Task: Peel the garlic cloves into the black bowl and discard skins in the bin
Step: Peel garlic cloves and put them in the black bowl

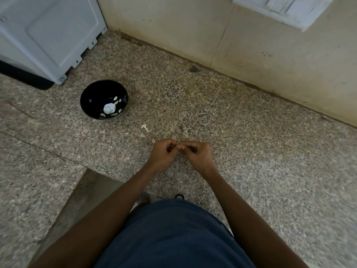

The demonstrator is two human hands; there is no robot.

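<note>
We note the left hand (161,154) and right hand (199,154) each with a curled grip pinching one garlic clove (179,146) above the granite bench (251,151); black bowl (92,99) stands far left.

A home kitchen is showing here.
A speckled stone worktop (251,151) is meeting a tiled wall (270,45) beyond the fingers (178,146), a white appliance (48,35) standing far left.

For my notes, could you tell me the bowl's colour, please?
Black with white petal-like marks, per the head view: bowl.
</note>
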